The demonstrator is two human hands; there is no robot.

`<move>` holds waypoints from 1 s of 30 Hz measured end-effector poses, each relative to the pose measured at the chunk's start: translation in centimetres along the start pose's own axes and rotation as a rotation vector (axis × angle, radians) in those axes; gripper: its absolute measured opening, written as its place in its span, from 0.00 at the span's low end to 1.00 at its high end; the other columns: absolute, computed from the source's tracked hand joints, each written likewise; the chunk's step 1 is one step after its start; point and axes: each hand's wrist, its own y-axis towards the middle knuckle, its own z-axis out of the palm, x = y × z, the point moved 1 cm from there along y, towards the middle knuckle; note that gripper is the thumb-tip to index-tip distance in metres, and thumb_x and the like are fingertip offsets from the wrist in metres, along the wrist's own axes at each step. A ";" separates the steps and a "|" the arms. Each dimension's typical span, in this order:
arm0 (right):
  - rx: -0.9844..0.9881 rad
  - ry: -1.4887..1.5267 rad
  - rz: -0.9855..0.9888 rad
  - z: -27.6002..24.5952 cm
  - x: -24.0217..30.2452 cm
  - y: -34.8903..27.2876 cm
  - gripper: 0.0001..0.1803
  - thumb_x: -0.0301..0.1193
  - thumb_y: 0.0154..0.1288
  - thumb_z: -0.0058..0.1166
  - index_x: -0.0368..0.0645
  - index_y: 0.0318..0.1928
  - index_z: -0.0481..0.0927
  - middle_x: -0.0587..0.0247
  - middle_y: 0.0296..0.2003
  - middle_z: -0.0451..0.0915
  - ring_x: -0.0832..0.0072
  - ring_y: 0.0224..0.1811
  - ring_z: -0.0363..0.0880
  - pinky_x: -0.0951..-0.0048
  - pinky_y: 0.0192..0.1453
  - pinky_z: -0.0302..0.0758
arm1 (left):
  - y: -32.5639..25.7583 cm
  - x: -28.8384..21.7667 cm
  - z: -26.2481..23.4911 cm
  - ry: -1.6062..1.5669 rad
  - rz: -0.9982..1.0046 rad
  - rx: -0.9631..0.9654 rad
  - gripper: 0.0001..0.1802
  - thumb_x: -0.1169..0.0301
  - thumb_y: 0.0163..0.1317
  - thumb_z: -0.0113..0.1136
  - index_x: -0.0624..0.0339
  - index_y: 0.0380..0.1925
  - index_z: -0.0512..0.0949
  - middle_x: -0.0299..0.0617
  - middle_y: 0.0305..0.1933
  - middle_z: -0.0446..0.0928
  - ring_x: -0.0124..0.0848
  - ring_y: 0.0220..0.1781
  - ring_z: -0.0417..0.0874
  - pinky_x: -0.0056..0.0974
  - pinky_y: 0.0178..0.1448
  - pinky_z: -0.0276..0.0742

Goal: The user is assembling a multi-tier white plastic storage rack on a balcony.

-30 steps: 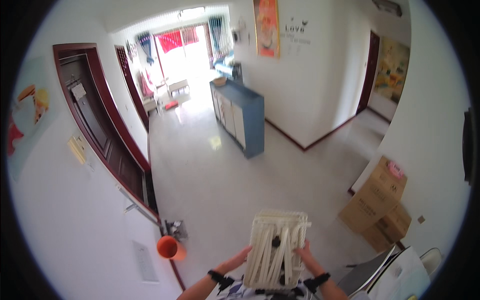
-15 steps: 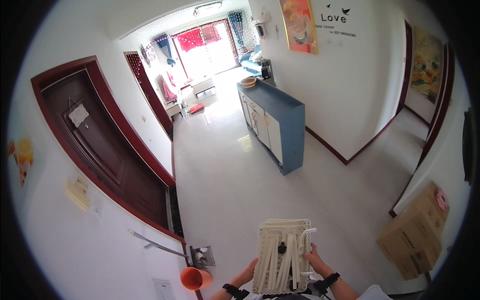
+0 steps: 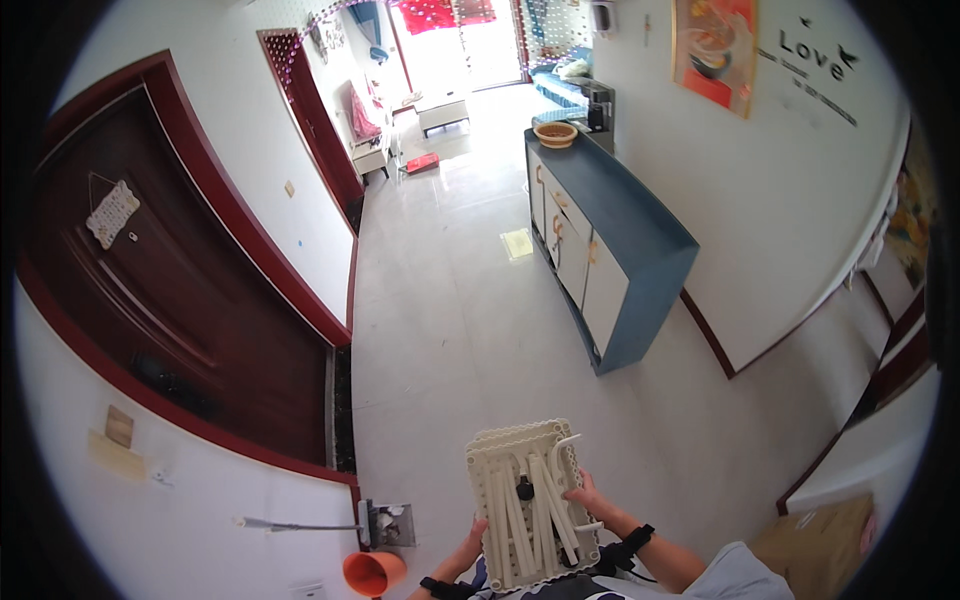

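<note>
Low in front of me I carry a cream plastic storage rack in pieces, with perforated trays stacked together. Several pale tubes lie lengthwise in the top tray, along with a small black part. My left hand grips the tray's left side near the bottom. On the opposite side, my right hand is closed over the edge, its thumb reaching inward. A curved white handle sticks out at the upper right of the tray. Most of my fingers are hidden beneath the stack.
Ahead on the right stands a blue-topped cabinet bearing a round basket. A dark door fills the left wall. Below it are a long-handled dustpan and an orange bucket. A cardboard box sits at lower right.
The cabinet and far room appear nearer and further right, and the cardboard box has slid mostly out of view. Both hands still hold the rack pieces, now slightly further left in the picture.
</note>
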 end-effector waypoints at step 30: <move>0.084 -0.219 -0.275 3.0 63.9 89.4 0.54 0.42 0.56 0.58 0.31 0.72 0.40 0.41 0.67 0.54 0.57 0.70 0.54 0.66 0.73 0.52 | 80.9 -49.5 -51.2 0.297 0.138 -0.185 0.35 0.54 0.70 0.45 0.65 0.69 0.55 0.48 0.68 0.62 0.36 0.69 0.60 0.39 0.74 0.50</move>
